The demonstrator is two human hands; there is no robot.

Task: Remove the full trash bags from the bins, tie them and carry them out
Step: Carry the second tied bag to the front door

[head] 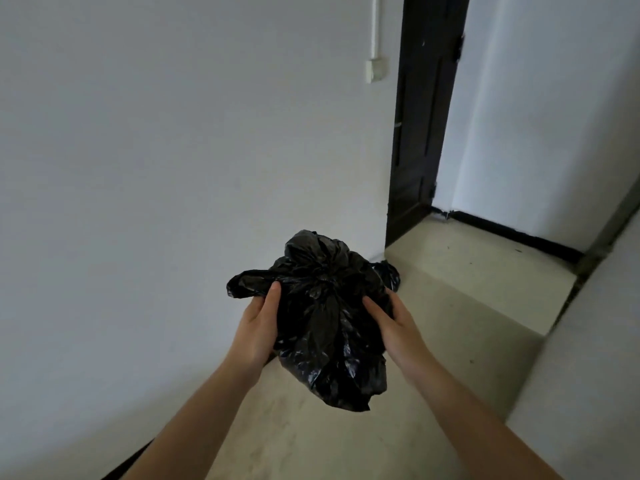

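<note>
A full black trash bag [325, 317] hangs in the air in front of me, its top gathered into a knot with a loose flap sticking out to the left. My left hand [258, 327] holds its left side, thumb on top, fingers wrapped under the plastic. My right hand [388, 323] grips its right side the same way. A second black bag [388, 273] lies on the floor just behind, mostly hidden by the one I hold.
A white wall [173, 168] runs along my left. A dark door [422, 116] stands ahead at a corner, with a pale floor [467, 289] and black skirting beyond it. A white wall edge [588, 341] closes in on the right.
</note>
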